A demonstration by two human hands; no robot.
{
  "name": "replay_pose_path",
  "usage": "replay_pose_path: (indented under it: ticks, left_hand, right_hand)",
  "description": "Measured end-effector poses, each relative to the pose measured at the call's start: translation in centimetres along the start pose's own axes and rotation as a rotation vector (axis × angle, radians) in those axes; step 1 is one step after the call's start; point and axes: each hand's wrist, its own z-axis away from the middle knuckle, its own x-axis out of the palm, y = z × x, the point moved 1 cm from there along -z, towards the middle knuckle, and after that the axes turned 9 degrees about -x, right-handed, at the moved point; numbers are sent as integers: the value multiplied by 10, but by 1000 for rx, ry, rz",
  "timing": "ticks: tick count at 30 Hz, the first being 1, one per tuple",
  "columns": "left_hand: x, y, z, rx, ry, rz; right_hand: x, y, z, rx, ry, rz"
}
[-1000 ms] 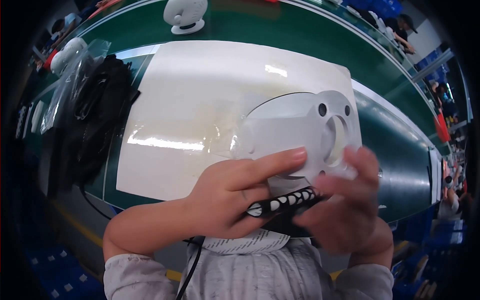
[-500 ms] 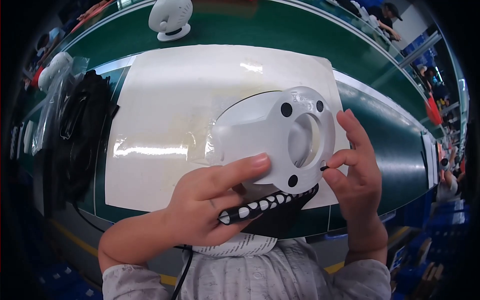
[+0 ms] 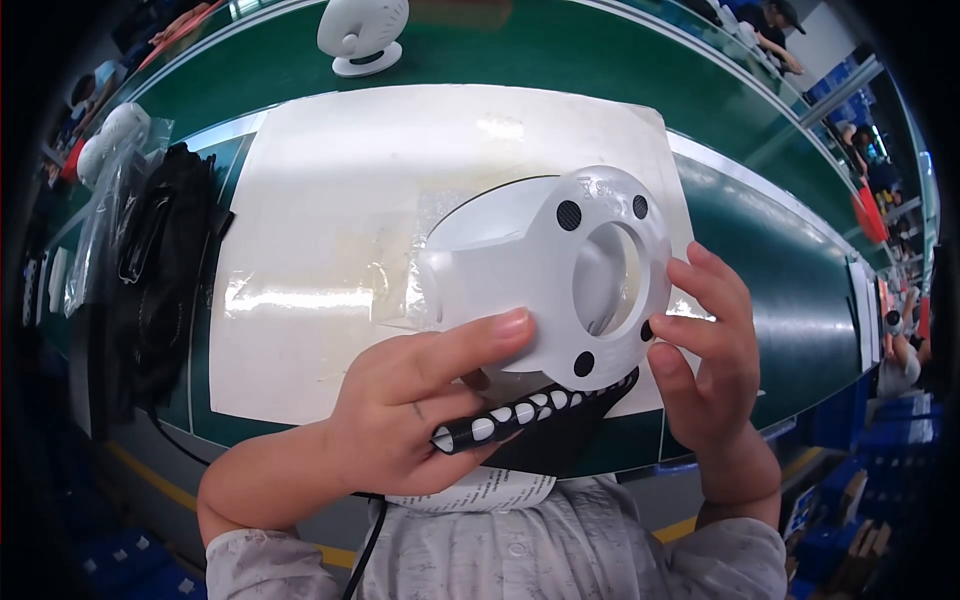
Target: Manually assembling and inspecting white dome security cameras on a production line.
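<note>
My left hand (image 3: 420, 410) grips a white plastic fan housing (image 3: 560, 275) from below, thumb across its lower face. The housing is a round shell with a large centre hole and several small dark holes around it. A black grille piece with white slots (image 3: 520, 420) shows under it, against my left fingers. My right hand (image 3: 710, 350) touches the housing's right rim with its fingertips, fingers spread. Both hands hold the part above a white sheet (image 3: 330, 200) on the green table (image 3: 770, 290).
A finished white fan (image 3: 360, 35) stands at the table's far edge. Black round grilles in clear bags (image 3: 150, 270) lie at the left, with another white part (image 3: 110, 140) behind them. A black cable (image 3: 365, 545) hangs by my chest. Other people work far right.
The housing has turned and risen so its holed face points more toward me. My right hand has opened from a wrap around the rim to a fingertip touch.
</note>
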Motion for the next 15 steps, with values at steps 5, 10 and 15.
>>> replay_pose_path:
  ticks: [5, 10, 15]
  left_hand:
    - [-2, 1, -1, 12, -9, -11]
    - [-4, -1, 0, -7, -64, -9]
    - [-3, -1, -1, 7, -25, -26]
  right_hand:
    - [1, -1, 3, -51, -2, 69]
    - [9, 3, 13, -114, 29, 136]
    - [3, 4, 14, -163, -34, 215]
